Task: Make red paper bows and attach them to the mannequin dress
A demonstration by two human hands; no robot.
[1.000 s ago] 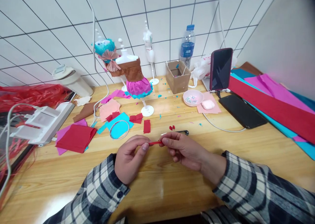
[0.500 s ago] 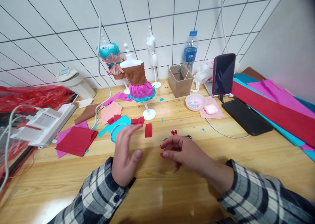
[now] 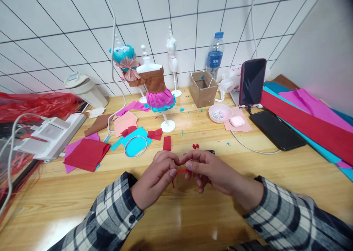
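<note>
Between my two hands stretches a thin red paper strip [image 3: 181, 171]. My left hand [image 3: 158, 177] pinches one end with thumb and forefinger, and a short tail of it hangs below. The other end is pinched in my right hand [image 3: 212, 172]; my fingers hide part of it. Beyond my hands lie a small red paper piece [image 3: 167, 143] and tiny red scraps [image 3: 195, 146]. A dark-handled tool [image 3: 211, 151] is mostly hidden behind my right hand. To the left, a silver ring [image 3: 135, 146] rests on blue paper [image 3: 143, 133].
A dress form in brown and pink paper [image 3: 158, 96] stands behind, near a bare white dress form [image 3: 173, 63]. Further right are a cardboard box [image 3: 202, 92], a bowl of beads [image 3: 220, 113] and a phone [image 3: 278, 129]. A white power strip [image 3: 57, 137] lies left.
My left hand has moved right and down from near the ring to meet my right hand. It now grips the red strip, which stretches between both hands.
</note>
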